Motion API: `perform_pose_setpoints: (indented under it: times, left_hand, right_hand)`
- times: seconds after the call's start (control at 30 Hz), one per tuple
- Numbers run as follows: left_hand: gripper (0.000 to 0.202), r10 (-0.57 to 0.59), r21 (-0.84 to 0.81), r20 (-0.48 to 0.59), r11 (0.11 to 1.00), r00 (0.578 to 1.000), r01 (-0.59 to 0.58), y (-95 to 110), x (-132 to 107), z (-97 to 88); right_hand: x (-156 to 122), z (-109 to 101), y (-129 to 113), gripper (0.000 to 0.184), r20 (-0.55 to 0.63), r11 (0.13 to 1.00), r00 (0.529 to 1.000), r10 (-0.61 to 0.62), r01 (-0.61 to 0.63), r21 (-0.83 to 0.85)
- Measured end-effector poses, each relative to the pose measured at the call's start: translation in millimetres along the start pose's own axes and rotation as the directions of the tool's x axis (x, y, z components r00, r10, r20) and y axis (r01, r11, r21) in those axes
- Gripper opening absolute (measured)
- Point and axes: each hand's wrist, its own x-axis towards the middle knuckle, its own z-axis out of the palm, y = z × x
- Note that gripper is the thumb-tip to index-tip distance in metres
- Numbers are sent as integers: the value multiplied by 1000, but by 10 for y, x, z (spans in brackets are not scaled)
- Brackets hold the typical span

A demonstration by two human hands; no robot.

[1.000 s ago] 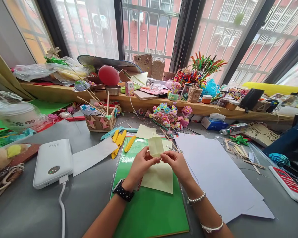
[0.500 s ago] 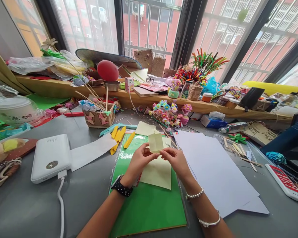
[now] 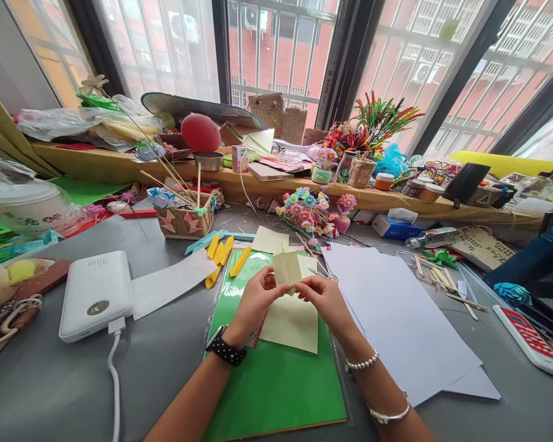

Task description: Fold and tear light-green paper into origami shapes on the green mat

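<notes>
Between my two hands is a small pale yellow paper square [image 3: 286, 268] with crease lines, raised above the green board. My left hand [image 3: 260, 299] pinches its lower left part between thumb and fingers. At its bottom edge, my right hand [image 3: 323, 297] pinches the paper with thumb and forefinger. Below lies a larger pale yellow sheet [image 3: 291, 325] on the glossy green board [image 3: 281, 393]. Another pale yellow piece [image 3: 271, 239] rests at the board's far edge. Scissors [image 3: 330, 276] lie just beyond my right hand, partly hidden by it.
Folded yellow paper strips [image 3: 221, 253] lie left of the board's top. White sheets [image 3: 396, 319] spread on the right. A white power bank [image 3: 96, 294] with a cable sits left. Farther back are a stick-filled box [image 3: 185, 220], crocheted flowers [image 3: 311, 209] and a cluttered sill [image 3: 271, 184].
The small paper square has tilted and shifted slightly left, and its lower edge now bends between my fingertips. Both hands keep their grip on it.
</notes>
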Motion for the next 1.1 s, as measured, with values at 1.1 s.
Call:
perform_pose_setpoints:
  times: [1.1]
  left_hand:
    - [54,-126,-164,-73,980,989,113,30,-15,-11]
  right_hand:
    - [-25,58,-36,21,155,999,987,-32,33,-6]
